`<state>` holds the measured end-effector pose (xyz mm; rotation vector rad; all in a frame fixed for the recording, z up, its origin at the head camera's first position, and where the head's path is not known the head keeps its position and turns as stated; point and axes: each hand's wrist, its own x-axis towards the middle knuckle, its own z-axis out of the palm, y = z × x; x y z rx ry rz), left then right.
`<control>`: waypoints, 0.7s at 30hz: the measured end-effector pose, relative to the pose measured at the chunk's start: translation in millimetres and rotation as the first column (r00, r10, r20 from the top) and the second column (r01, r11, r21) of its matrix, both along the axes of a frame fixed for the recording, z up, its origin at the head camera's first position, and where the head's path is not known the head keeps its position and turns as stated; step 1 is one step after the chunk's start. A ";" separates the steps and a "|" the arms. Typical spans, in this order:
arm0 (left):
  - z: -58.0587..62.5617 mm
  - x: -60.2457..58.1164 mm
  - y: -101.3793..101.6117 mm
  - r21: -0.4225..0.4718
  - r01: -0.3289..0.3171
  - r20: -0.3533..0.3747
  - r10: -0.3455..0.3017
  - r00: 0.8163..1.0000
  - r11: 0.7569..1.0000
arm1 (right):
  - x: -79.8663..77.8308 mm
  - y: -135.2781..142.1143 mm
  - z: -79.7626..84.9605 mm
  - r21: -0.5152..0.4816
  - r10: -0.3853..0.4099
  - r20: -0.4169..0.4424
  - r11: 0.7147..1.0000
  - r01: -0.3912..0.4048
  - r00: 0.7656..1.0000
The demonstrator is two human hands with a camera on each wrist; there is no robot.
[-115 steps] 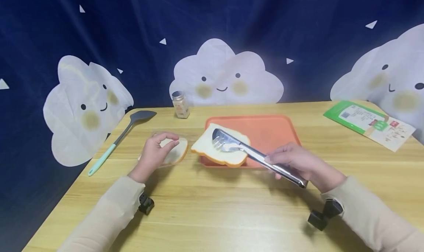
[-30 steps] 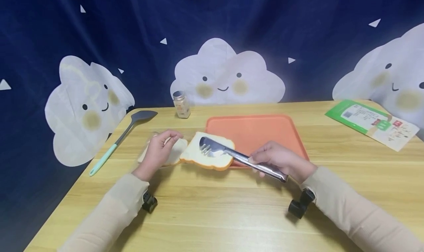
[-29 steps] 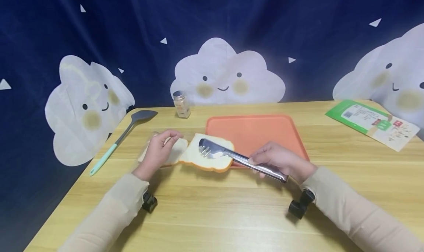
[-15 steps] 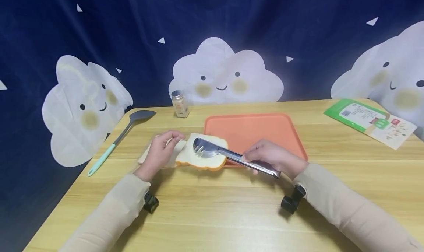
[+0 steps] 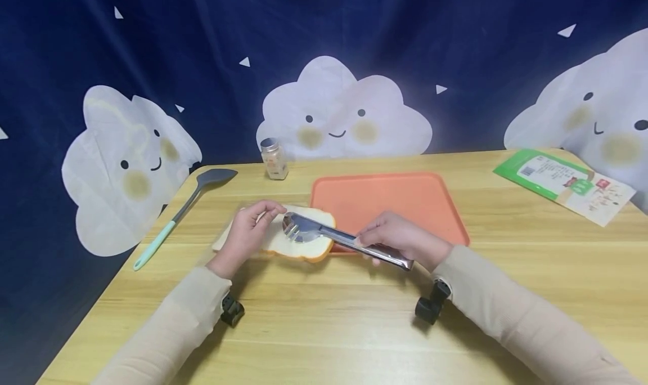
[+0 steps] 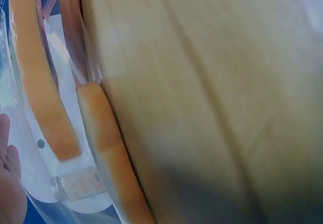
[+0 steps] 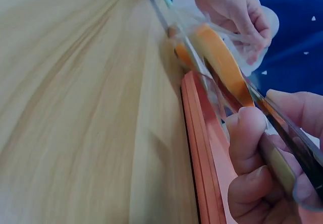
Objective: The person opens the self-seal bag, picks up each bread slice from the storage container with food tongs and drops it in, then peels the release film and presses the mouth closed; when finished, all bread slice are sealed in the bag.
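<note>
Leftward goes the upper bread slice (image 5: 306, 249) since the earlier frames: first above the orange tray (image 5: 385, 199), it now overlaps the lower bread slice (image 5: 221, 241) beside the left hand (image 5: 247, 232). Right hand (image 5: 390, 236) and tongs (image 5: 367, 247) have shifted left with it; spatula (image 5: 185, 206), jar (image 5: 275, 162) and green-and-white packet (image 5: 564, 188) lie on the counter (image 5: 329, 323) as before.

Most of the lower slice is hidden behind the left hand in the head view. Clear plastic film (image 6: 59, 46) shows around the bread (mostly as glints and creases), and its edges are too faint to say how far the upper slice reaches into it. Left wrist view has both crusts cut off by the frame, the upper one standing apart above the other; the left hand is barely in at the edge. Right wrist view blurs the bread.

Left thumb and fingers pinch the film, close to the upper slice's far left corner. Right thumb and fingers are curled round the tongs' handles, well short of the bread; only the tongs' heads touch that slice, clamped over its face. Its right edge overlaps the tray's near left corner.
</note>
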<state>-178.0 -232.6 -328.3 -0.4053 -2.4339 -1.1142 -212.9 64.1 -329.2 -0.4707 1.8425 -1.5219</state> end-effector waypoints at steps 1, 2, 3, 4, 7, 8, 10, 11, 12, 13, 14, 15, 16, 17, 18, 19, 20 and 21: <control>0.3 0.1 0.5 0.005 0.002 -0.003 -0.002 1.000 1.000 | -0.4 -2.0 0.4 -0.005 -0.001 0.008 1.000 0.001 1.000; 0.5 0.2 1.0 0.009 0.005 -0.006 -0.005 1.000 1.000 | -0.6 -4.3 0.9 -0.008 -0.007 0.018 1.000 0.008 1.000; 0.7 0.3 1.5 0.011 0.004 -0.008 -0.004 1.000 1.000 | -0.8 -6.5 1.3 -0.006 -0.012 0.023 1.000 0.012 1.000; 0.8 0.3 2.1 0.011 0.003 -0.010 -0.003 1.000 1.000 | -0.8 -8.8 1.6 -0.006 -0.017 0.024 1.000 0.017 1.000; 1.2 0.2 4.0 0.018 0.005 -0.008 -0.005 1.000 1.000 | 0.2 -16.4 1.9 0.008 -0.027 0.026 1.000 0.027 0.999; 1.2 0.4 4.7 0.023 0.006 -0.005 -0.006 1.000 1.000 | 0.6 -18.8 1.8 0.014 -0.028 0.026 1.000 0.027 0.999; 1.2 0.7 6.4 0.037 0.010 0.010 -0.010 1.000 0.999 | 1.4 -23.5 1.6 0.017 -0.032 0.035 0.999 0.031 0.999; 1.4 1.0 7.3 0.046 0.012 0.019 -0.012 1.000 0.999 | 1.8 -25.7 1.7 0.018 -0.034 0.038 0.999 0.034 0.999; 1.5 1.4 8.0 0.049 0.006 0.027 -0.007 1.000 0.999 | 2.0 -28.0 1.6 0.019 -0.038 0.039 0.999 0.038 0.999; 1.8 1.8 8.8 0.058 0.003 0.039 -0.005 0.999 0.998 | 2.2 -30.2 1.9 0.022 -0.037 0.036 0.999 0.036 0.999; 2.1 2.2 9.4 0.075 0.005 0.055 -0.009 0.998 0.997 | 2.3 -32.6 2.1 0.024 -0.037 0.030 0.999 0.036 0.999; 2.4 2.5 9.9 0.082 0.003 0.065 -0.008 0.998 0.997 | 2.3 -34.9 2.1 0.024 -0.040 0.026 0.999 0.040 0.999; 2.8 2.9 10.5 0.089 0.004 0.074 -0.011 0.997 0.996 | 2.2 -37.3 2.1 0.025 -0.043 0.023 0.999 0.043 0.999; 3.5 3.5 11.2 0.096 0.005 0.081 -0.012 0.997 0.995 | 1.8 -39.5 1.9 0.025 -0.046 0.021 0.999 0.045 0.999; 3.8 4.0 11.7 0.103 0.004 0.089 -0.013 0.996 0.995 | 1.4 -41.5 1.6 0.024 -0.047 0.025 0.999 0.046 0.999; 4.1 4.4 12.1 0.107 0.006 0.094 -0.017 0.995 0.994 | 1.1 -43.3 1.3 0.025 -0.050 0.024 0.998 0.049 0.998; 4.3 4.6 12.2 0.105 0.008 0.093 -0.017 0.996 0.994 | 0.7 -45.4 1.0 0.025 -0.059 0.019 0.998 0.059 0.998; 4.1 4.6 12.2 0.096 0.002 0.086 -0.010 0.996 0.995 | 0.3 -47.4 0.4 0.028 -0.067 0.016 0.997 0.067 0.998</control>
